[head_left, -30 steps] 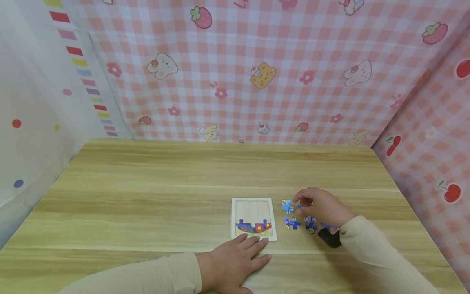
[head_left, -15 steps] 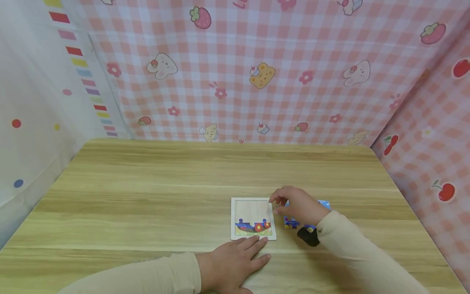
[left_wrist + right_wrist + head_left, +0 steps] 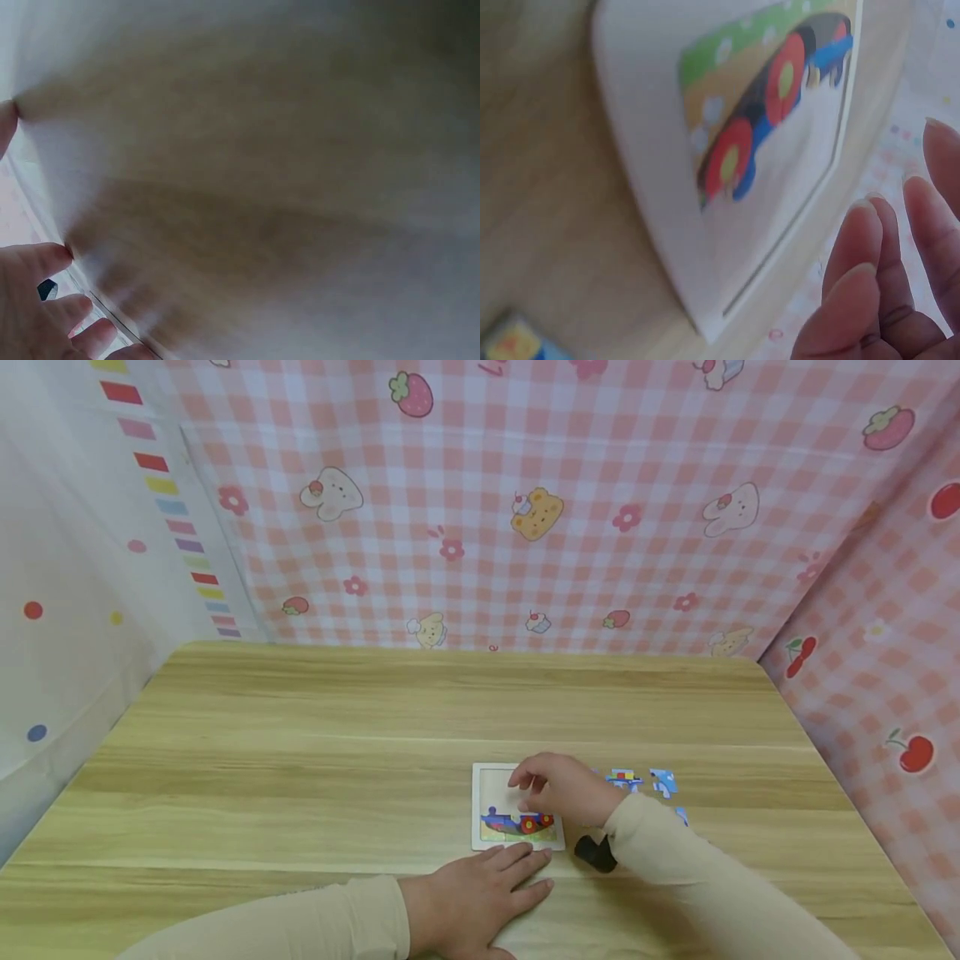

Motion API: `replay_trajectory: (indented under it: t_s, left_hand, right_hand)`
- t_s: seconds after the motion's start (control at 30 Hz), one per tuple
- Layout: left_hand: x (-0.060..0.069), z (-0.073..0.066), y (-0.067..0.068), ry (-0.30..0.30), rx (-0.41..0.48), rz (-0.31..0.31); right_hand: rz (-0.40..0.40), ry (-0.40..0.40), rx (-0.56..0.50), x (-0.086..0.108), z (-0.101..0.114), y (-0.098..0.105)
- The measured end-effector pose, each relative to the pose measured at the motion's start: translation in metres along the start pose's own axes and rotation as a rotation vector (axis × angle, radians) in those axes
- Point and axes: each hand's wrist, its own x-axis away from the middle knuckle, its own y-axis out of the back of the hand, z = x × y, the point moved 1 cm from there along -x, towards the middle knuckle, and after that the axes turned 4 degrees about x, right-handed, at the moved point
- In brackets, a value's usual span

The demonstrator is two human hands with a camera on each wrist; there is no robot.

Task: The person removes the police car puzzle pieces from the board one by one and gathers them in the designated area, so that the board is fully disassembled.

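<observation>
A square wooden puzzle tray (image 3: pixel 477 806) with a pale rim lies on the table. Along its near side, fitted jigsaw pieces (image 3: pixel 497 829) show blue shapes and red wheels; bare wood fills the rest. My left hand (image 3: pixel 480 895) rests flat with spread fingers, the fingertips at the tray's near edge. Above the tray's right half hovers my right hand (image 3: pixel 566 789), its fingers loosely bent. In the right wrist view no piece shows between the fingers (image 3: pixel 853 240). Loose blue jigsaw pieces (image 3: pixel 663 782) lie to the right, some covered by the right hand and sleeve.
The wood-grain table (image 3: pixel 315 727) extends left of and behind the tray. A pink checked cloth (image 3: pixel 487 577) hangs behind its far edge, with more cloth at both sides. A black device (image 3: pixel 596 853) sits at the right wrist.
My right hand has moved left from over the loose pieces to above the tray, uncovering pieces at the right. The left hand stays in place.
</observation>
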Motion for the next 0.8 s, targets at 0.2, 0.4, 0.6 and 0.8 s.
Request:
replay_trajectory:
  t_s: [0.2, 0.4, 0.6, 0.8]
  left_hand:
    - [0.001, 0.000, -0.003, -0.015, -0.034, -0.046]
    - [0.000, 0.001, -0.004, -0.022, -0.012, -0.051]
    - [0.000, 0.000, -0.005, -0.017, -0.043, -0.081]
    - [0.000, -0.001, -0.005, -0.014, -0.068, -0.084]
  right_hand:
    - [0.048, -0.036, -0.038, -0.009, 0.003, -0.012]
    - [0.067, -0.053, -0.014, -0.013, 0.006, -0.021]
    - [0.102, -0.030, 0.054, -0.015, 0.008, -0.026]
    - [0.128, 0.021, 0.122, -0.017, 0.011, -0.027]
